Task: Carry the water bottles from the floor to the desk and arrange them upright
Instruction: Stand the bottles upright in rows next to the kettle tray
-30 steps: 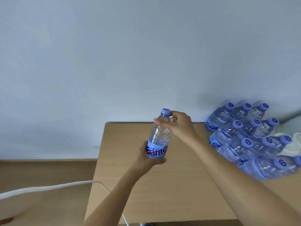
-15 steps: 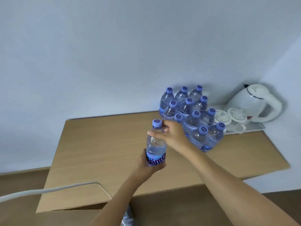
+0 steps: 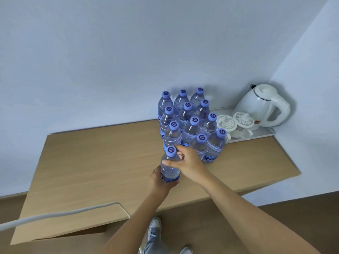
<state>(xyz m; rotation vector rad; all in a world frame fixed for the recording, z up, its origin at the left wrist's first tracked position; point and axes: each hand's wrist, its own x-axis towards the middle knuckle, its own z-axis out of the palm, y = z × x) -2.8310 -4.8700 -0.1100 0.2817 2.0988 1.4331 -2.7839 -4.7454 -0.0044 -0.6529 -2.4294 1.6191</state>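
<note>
A clear water bottle [image 3: 169, 166] with a purple cap stands upright over the wooden desk [image 3: 95, 162], just in front of a cluster of several upright bottles [image 3: 190, 121]. My left hand [image 3: 161, 184] grips its lower part around the blue label. My right hand [image 3: 189, 162] holds its neck and shoulder from the right, thumb across the front. Whether the bottle's base touches the desk is hidden by my left hand.
A white kettle [image 3: 262, 105] and two lidded white cups [image 3: 234, 123] stand on a tray [image 3: 264, 133] in the desk's back right corner by the wall. A white cable [image 3: 55, 214] crosses the desk's front left. My shoes [image 3: 154, 228] are on the brown floor below.
The view has swung right and down, bringing the bottle cluster and kettle into full view. Both hands carried the bottle lower and closer to the cluster's front left.
</note>
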